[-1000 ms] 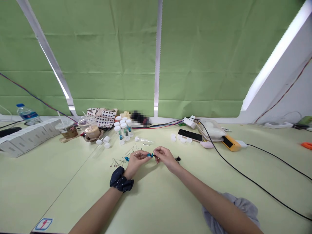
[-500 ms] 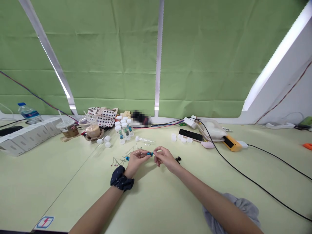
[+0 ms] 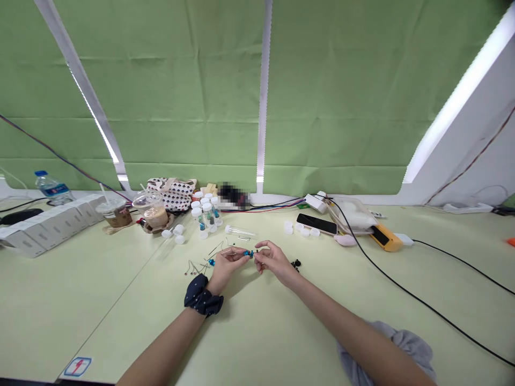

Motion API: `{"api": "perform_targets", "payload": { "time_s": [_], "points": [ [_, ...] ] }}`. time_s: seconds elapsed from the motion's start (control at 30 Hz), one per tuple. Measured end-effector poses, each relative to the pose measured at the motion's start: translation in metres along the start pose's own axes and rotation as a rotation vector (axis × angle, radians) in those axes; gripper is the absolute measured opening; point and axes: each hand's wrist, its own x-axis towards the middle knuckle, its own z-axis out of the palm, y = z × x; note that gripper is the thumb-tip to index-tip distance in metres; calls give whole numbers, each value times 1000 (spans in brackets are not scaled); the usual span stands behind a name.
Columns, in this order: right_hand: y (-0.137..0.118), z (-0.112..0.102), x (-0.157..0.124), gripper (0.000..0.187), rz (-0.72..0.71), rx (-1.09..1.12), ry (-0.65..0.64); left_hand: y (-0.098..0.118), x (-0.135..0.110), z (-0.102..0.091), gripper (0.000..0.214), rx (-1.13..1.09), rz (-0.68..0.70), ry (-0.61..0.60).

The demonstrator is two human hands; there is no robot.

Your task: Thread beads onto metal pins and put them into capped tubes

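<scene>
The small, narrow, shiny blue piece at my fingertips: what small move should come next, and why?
Perhaps steady the small, narrow, shiny blue piece with your left hand, which pinches it, and settle your right hand on its right end: that hand is close beside it, though contact is unclear.

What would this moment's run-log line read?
left hand: pinching blue part | right hand: fingers beside its end | nearby: metal rods, black parts

The person's hands (image 3: pixel 229 264): two. Blue parts (image 3: pixel 211 262): at least two. Capped tubes (image 3: pixel 208 215): at least six, overlapping. Loose white caps (image 3: pixel 179 239): three near the cups (image 3: pixel 156 219), about five by the phone (image 3: pixel 317 224). Cups: two. Phone: one. Water bottle (image 3: pixel 57 190): one. Yellow device (image 3: pixel 389 239): one. White boxes (image 3: pixel 48 224): several, exact count unclear.
</scene>
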Motion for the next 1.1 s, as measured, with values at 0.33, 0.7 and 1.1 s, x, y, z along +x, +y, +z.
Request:
{"api": "perform_targets", "payload": {
  "time_s": [0.33, 0.7, 1.1],
  "points": [
    [2, -3, 3, 35, -21, -50, 86, -7, -1, 1, 24, -35, -21, -54],
    [4, -1, 2, 38, 30, -58, 3, -5, 0, 1, 21, -54, 0, 0],
    [3, -2, 3, 36, 8, -39, 86, -6, -1, 5, 24, -53, -3, -51]
  ]
}}
